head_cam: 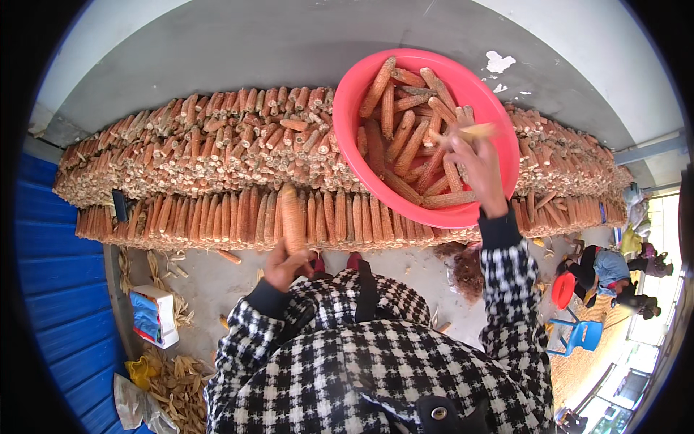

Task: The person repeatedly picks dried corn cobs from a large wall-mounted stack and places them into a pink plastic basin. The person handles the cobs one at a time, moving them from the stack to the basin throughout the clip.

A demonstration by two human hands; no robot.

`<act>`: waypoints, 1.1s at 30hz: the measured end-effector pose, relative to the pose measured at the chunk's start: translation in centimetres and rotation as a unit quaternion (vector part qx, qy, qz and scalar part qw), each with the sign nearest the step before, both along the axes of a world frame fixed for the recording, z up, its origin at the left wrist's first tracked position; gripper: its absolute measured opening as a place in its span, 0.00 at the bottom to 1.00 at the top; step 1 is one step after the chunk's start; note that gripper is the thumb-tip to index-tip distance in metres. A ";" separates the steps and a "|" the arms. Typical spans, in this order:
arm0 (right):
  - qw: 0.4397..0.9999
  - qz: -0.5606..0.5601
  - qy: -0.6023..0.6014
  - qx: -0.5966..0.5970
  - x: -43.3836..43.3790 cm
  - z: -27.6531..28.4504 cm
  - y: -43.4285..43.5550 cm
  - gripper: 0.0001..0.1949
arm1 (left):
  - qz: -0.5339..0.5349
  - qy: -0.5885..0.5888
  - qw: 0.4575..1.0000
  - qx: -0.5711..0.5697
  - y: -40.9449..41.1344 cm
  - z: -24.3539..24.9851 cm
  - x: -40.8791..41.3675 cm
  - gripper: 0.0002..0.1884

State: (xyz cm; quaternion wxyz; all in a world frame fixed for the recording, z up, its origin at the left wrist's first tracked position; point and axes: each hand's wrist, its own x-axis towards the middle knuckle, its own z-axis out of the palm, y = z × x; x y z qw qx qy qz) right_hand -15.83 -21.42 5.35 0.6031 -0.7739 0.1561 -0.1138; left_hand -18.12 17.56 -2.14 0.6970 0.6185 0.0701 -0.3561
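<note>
My left hand [288,267] grips the lower end of a light orange corn cob [293,219], which points up in front of the stack. Over a pink plastic basin [352,146], my right hand [479,167] pinches a pale yellow piece [478,131] blurred by motion; whether it is husk or cob I cannot tell. Many reddish corn cobs [407,142] lie loosely inside the basin. The basin rests tilted on a long stack of corn cobs [233,144], whose front row [238,217] stands side by side.
A grey wall [244,49] rises behind the stack. A dark phone-like object [120,205] lies on the left. Below are an open box [157,317] and dry husks [181,382]. At right are a blue chair [585,335], a red basin [563,290] and other people [610,271].
</note>
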 end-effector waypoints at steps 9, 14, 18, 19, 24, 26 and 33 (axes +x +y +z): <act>0.899 0.238 0.292 -0.224 4.7 -8.2 -0.3 0.37 | 0.148 0.067 0.974 0.159 12.5 -5.8 -4.6 0.18; 0.860 0.262 0.312 -0.307 8.8 -12.9 5.6 0.33 | 0.208 0.078 0.961 0.165 14.5 -7.2 -7.7 0.16; 0.884 0.211 0.323 -0.264 10.0 -14.0 6.7 0.26 | 0.235 0.085 0.956 0.157 16.0 -7.5 -9.5 0.16; 0.908 0.183 0.310 -0.217 10.1 -13.7 6.4 0.24 | 0.250 0.095 0.951 0.155 16.5 -7.5 -10.3 0.15; 0.905 0.140 0.205 0.344 8.3 -11.0 0.6 0.13 | 0.363 0.146 0.910 0.134 18.8 -8.1 -14.9 0.13; 0.945 0.119 0.181 0.244 8.6 -11.5 1.0 0.12 | 0.399 0.153 0.889 0.163 19.0 -9.2 -15.7 0.13; 0.940 0.079 0.292 -0.161 14.2 -17.1 5.9 0.25 | 0.376 0.108 0.912 0.123 18.0 -10.6 -13.6 0.15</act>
